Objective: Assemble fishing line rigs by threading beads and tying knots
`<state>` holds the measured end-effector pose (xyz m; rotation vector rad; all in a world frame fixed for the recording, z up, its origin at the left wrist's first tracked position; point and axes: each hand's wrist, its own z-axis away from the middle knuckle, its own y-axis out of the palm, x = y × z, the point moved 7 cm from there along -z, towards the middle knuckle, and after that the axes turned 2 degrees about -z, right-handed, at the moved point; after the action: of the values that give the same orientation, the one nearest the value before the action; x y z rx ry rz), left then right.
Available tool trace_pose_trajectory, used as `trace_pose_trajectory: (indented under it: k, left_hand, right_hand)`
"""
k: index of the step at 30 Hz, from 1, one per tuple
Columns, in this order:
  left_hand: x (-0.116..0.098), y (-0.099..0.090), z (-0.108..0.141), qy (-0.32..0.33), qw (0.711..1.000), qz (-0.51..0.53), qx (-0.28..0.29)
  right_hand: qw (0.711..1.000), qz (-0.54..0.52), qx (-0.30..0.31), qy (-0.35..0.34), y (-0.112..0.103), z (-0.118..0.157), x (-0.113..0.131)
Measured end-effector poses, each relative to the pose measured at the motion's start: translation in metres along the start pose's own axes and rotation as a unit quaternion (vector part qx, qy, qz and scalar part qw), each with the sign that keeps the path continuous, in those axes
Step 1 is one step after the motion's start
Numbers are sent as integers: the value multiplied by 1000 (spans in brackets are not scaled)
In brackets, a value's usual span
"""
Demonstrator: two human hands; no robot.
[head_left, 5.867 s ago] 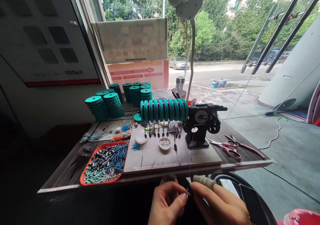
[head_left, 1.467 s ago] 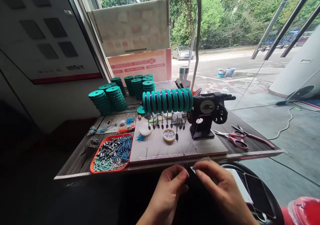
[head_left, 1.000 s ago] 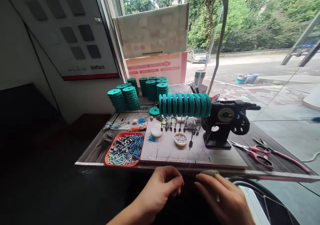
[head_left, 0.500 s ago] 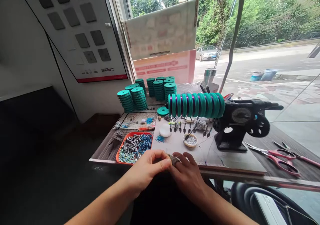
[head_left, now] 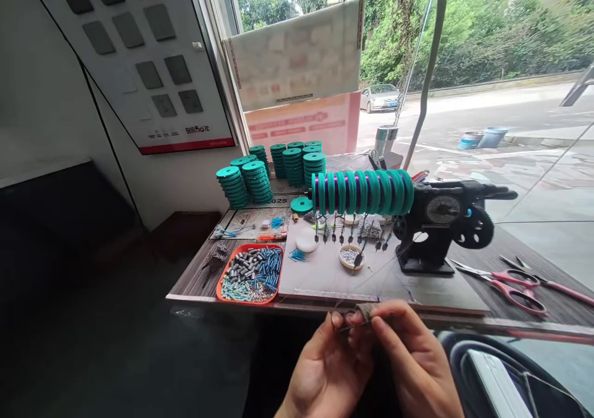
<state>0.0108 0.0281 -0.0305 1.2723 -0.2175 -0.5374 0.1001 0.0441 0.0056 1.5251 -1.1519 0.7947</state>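
Below the table's front edge, my left hand has its fingertips pinched on something thin and dark, too small to name. My right hand is beside it, thumb and forefinger closed near a greyish-brown wrap that appears to sit around a finger. Fine thread runs from the hands toward a black-and-teal winding device, where teal spools line a shaft and small dark weights hang beneath. An orange tray of metal cylinders and blue and green pieces lies to the left, with a round dish of small pale pieces further right.
Stacks of teal spools stand at the back left. Pink-handled scissors lie on the right. The table's front edge runs above my hands. A lamp arm rises behind the device, and a white box rests at the lower right.
Both hands have moved right and lower, turning so the palms and fingers show more. The thin dark item now shows between them. The camera view has shifted slightly.
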Motion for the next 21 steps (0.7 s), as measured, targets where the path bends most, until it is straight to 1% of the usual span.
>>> trace_pose_trajectory:
  k: [3,8,11,14,21]
  left_hand:
    - [-1,1,0,-1,1000,2,9]
    - [0,1,-2,-1,999,15,41]
    - [1,3,-2,-6,998,21,59]
    - [1,4,-1,-7,998,18,62]
    - [1,0,-4,-8,997,14,71]
  right_hand:
    - [999,-25,-7,20,0,0,-5]
    - [998,-40,-9,54,0,2,-7]
    - [997,-45,-22,52,-1,3,-6]
    - [997,-43,-31,49,-2,4,-7]
    - [998,-42,-24,26,-1,1,-3]
